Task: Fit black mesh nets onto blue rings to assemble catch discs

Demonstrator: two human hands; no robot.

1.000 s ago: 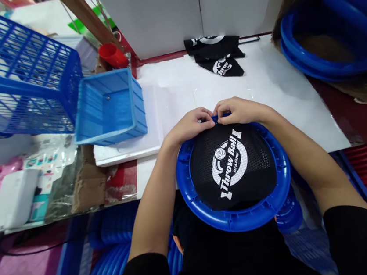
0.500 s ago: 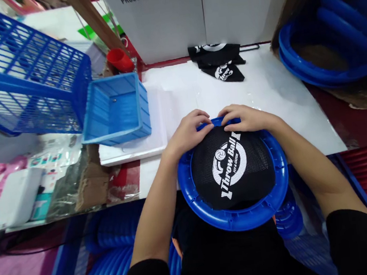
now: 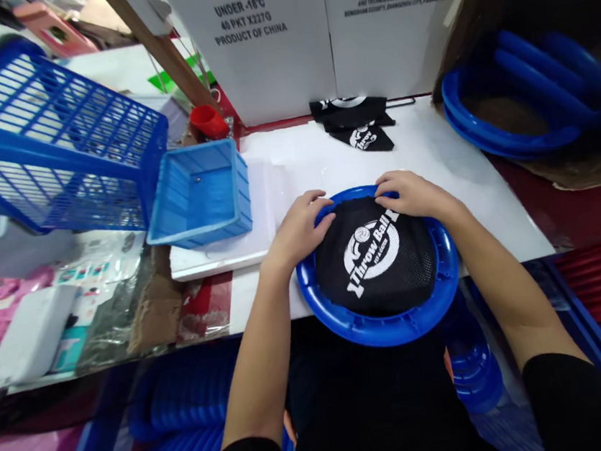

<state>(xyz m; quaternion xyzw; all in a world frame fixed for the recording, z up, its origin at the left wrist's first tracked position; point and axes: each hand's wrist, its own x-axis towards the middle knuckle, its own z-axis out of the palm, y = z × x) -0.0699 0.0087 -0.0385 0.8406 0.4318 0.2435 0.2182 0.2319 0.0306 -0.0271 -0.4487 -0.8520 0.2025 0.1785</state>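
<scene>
A blue plastic ring (image 3: 380,331) lies tilted at the front edge of the worktop, its near side against my body. Black mesh fabric (image 3: 419,270) with white "Throw Ball" print covers the middle of the ring. On the far left part of the rim, my left hand (image 3: 303,226) pinches the fabric's edge between thumb and fingers. My right hand (image 3: 408,195) does the same at the far right, with a short stretch of bare rim between the two. Further back lie some loose black printed mesh pieces (image 3: 361,137).
Left of the ring stands a light blue bin (image 3: 201,233) beside a blue basket (image 3: 109,167) and a red cup (image 3: 208,122). White cartons (image 3: 282,68) wall off the back. More blue rings (image 3: 507,137) lean in a box at right; others are stacked below the worktop.
Both hands have moved apart along the far rim, the left one leftward and the right one rightward. The fabric's far edge is spread wider. My view has tilted up slightly.
</scene>
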